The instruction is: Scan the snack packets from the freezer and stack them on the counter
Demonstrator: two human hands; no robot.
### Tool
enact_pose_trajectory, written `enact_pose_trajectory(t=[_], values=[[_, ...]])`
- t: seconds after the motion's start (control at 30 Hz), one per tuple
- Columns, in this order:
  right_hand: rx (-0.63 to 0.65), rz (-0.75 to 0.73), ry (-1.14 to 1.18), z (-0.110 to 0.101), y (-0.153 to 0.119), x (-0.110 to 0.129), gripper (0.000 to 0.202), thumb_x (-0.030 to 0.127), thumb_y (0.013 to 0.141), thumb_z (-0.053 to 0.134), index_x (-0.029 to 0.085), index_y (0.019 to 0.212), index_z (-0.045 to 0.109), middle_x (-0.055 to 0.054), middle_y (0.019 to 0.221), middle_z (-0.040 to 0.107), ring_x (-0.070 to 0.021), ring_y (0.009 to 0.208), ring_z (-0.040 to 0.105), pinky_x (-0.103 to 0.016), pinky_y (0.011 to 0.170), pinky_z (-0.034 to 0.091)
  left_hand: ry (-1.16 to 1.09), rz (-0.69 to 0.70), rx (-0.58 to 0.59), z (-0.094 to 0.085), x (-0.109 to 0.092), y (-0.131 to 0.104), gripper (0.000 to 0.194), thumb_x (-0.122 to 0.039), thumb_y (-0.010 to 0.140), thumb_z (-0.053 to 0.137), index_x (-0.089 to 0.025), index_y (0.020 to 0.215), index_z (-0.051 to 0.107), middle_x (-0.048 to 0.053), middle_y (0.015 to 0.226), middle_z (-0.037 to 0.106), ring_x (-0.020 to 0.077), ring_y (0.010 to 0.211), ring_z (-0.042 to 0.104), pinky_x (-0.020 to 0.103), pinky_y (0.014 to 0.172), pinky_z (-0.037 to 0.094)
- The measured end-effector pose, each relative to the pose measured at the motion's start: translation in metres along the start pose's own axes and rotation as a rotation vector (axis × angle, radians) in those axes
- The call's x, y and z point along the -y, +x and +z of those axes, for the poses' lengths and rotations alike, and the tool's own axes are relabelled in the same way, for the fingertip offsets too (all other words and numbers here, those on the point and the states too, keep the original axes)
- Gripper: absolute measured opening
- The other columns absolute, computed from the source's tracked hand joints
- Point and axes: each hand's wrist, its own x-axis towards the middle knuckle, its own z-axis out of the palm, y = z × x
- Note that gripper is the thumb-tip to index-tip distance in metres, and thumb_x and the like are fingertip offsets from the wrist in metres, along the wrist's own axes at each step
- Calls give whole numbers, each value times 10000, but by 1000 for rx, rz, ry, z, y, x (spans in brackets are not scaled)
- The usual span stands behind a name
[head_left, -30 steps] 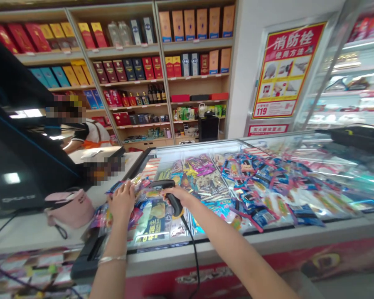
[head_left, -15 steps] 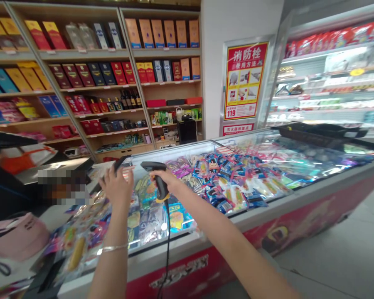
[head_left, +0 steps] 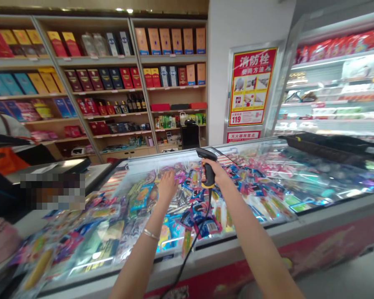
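Note:
Wrapped round the handle of a black barcode scanner (head_left: 208,174) with a yellow lower edge is my right hand (head_left: 214,169); its cable hangs down over the freezer's front edge. My left hand (head_left: 168,185), with a silver bracelet at the wrist, is left of the scanner, palm down and fingers apart, over the chest freezer. Nothing shows in it. Below both hands lie many packaged goods, among them blue and pink packets (head_left: 202,207) and a blue bag (head_left: 141,198). Whether my left fingertips touch any packet cannot be told.
The freezer's front rim (head_left: 224,243) runs across in front of me. A counter (head_left: 95,170) and a pink cap (head_left: 1,241) are at left. Shelves of boxed goods (head_left: 104,79) stand behind. A dark cover (head_left: 324,147) lies on the freezer's far right.
The view has turned a little left. Both hands and the scanner have moved right over the freezer. My left hand has left the freezer's left side and is nearer the middle.

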Motion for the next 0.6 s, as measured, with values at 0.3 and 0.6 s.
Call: enact_pose_trajectory(t=[0.3,0.6], values=[[35,-19,-219,-62,29,-21,134,198,715,693,144,647,591,-9,496,590,-99,375,516,-202,385,453,-144,305,153,45,-25,-10,469,-331,955,364,-214,1408,389,114,1429,464,225,1314,427,419,1087,334],[117,-2,-372,-62,26,-41,174,267,693,733,126,761,659,-35,543,650,-114,395,544,-214,396,459,-64,269,215,44,-32,-19,396,-417,937,389,-323,1289,543,86,1238,564,264,1159,457,444,1008,354]])
